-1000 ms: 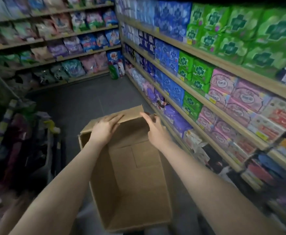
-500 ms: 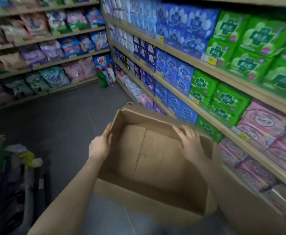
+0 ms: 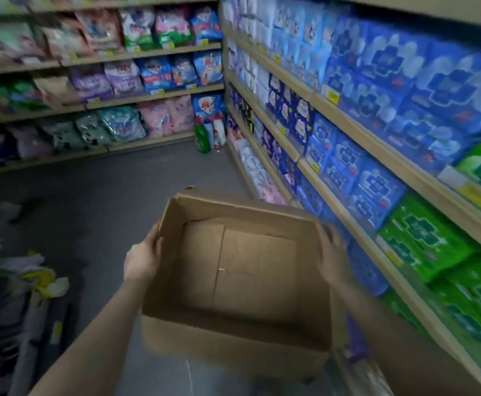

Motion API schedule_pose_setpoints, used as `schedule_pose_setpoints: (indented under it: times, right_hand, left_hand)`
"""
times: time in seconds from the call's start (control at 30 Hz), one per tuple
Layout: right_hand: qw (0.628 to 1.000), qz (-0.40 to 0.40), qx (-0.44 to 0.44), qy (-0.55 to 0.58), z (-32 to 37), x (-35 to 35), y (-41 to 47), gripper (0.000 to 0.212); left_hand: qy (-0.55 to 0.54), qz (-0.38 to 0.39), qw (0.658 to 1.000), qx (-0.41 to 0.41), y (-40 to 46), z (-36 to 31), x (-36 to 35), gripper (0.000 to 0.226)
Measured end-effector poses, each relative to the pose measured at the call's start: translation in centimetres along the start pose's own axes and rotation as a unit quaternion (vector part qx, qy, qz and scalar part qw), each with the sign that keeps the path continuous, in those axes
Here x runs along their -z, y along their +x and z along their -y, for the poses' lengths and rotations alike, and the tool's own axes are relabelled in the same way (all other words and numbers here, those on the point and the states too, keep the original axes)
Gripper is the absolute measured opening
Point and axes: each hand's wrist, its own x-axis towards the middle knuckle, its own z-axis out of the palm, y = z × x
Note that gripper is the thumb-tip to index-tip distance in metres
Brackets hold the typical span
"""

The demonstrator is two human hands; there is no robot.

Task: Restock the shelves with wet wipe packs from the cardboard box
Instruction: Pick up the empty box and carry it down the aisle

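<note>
Under you runs a dark grey floor. To your right, long pale wooden shelves carry rows of blue plastic packs and, nearer you, bright green plastic packs. Ahead, the wooden back shelves bear soft pink, purple and blue bags. In the corner, three plastic bottles, green, blue and white, stand on the floor.
</note>
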Motion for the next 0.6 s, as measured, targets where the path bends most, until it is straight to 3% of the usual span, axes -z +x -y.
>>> schedule_pose_setpoints:
  times: [0.23, 0.37, 0.5, 0.6]
  right_hand:
    - [0.996, 0.002, -0.029, 0.079, 3.1, -2.8, 12.9, 0.086]
    - [0.991, 0.072, -0.051, 0.097, 3.8, -6.2, 20.7, 0.069]
    - [0.985, 0.05, -0.091, 0.138, 7.7, -9.0, 28.9, 0.041]
    - [0.986, 0.045, -0.095, 0.131, 10.5, -10.0, 34.9, 0.044]
  left_hand:
    - [-0.012, -0.002, 0.998, 0.065, 12.0, -0.2, -2.5, 0.042]
    - [-0.038, 0.004, 0.997, 0.071, 19.9, 0.5, -4.5, 0.042]
    - [-0.042, 0.031, 0.996, 0.077, 29.5, 0.6, -5.5, 0.04]
    - [-0.019, 0.045, 0.996, 0.076, 36.3, 0.4, -5.7, 0.04]
